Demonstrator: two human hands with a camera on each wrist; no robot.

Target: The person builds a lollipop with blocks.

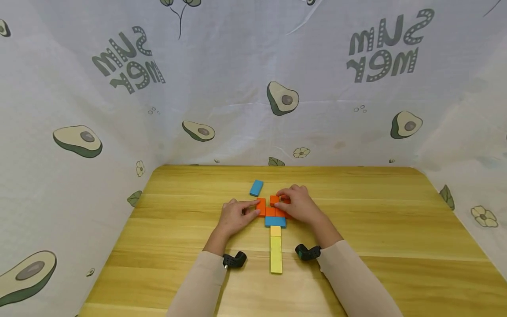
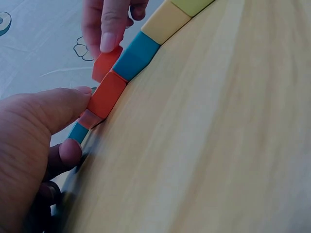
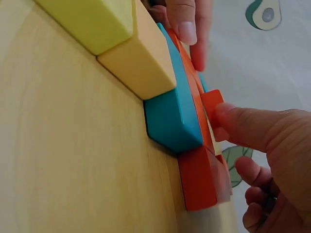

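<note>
My left hand [image 1: 234, 216] has its thumb and index finger on an upright orange-red rectangular block [image 1: 261, 208] at the left of a flat block arrangement. With thumb and fingertip, my right hand [image 1: 298, 204] pinches a small orange-red block [image 1: 274, 200], which looks slightly tilted in the right wrist view. Below it lie a square orange block [image 1: 270, 211] and another orange block [image 1: 280, 212]. More orange-red shows partly under the right fingers. A blue rectangular block [image 1: 275, 222] lies crosswise beneath these, followed by a pale yellow block [image 1: 275, 231] and a long yellow-green block [image 1: 276, 255].
A separate blue block [image 1: 256, 188] lies slanted beyond the arrangement. Everything rests on a wooden table [image 1: 178, 229]. A patterned cloth [image 1: 237, 88] hangs behind its far edge and along both sides. Each wrist wears a black camera.
</note>
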